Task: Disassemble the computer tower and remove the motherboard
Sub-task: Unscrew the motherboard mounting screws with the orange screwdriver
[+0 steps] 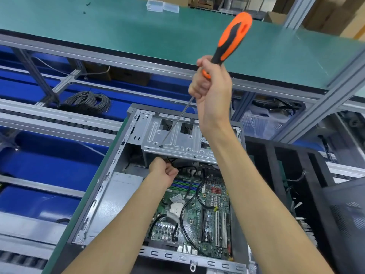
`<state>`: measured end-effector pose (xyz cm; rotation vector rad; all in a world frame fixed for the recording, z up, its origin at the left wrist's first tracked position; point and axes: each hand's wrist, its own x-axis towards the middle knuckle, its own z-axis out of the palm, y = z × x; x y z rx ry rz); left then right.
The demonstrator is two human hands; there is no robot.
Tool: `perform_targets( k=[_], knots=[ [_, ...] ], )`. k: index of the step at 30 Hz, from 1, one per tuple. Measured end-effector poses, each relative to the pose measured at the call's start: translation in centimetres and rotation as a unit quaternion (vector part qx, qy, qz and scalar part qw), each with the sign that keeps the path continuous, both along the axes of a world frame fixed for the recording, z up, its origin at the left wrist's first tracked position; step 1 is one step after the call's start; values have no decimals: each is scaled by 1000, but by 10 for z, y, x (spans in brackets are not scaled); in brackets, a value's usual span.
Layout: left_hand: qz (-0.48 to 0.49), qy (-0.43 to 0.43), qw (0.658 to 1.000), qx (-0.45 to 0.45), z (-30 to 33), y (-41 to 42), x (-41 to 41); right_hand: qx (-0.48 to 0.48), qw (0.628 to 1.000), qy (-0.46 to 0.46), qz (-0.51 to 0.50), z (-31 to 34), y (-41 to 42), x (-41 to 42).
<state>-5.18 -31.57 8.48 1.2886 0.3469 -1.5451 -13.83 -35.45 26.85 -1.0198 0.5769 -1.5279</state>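
Head view: right hand [210, 89] grips the orange-and-black screwdriver [227, 46] above the ridged grey metal drive cage [177, 139]; left hand [164, 172], fisted, rests over the green motherboard [197, 210].

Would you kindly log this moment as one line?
right hand: grips screwdriver, tip on drive cage | left hand: closed at cables | motherboard: still in case

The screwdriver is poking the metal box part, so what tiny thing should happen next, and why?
Probably turn the screwdriver to loosen that screw. Its tip sits on a dark spot on the drive cage, the right hand grips it, and the motherboard is still inside.
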Motion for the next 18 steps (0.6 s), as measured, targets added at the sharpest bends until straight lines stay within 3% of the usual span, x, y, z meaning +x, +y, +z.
perform_targets(
  k=[4, 8, 11, 18],
  knots=[
    [-64, 23, 997, -36, 18, 20, -5, 38, 988, -115, -93, 8, -5, -31],
    [-118, 47, 990, -58, 32, 38, -2, 123, 945, -251, -173, -10, -3, -80],
    [-152, 80, 982, -73, 41, 43, -7, 188, 910, -331, -164, -35, 10, -114],
    [-207, 172, 957, -107, 69, 50, -56, 295, 871, -385, -77, -78, 58, -171]
  ],
)
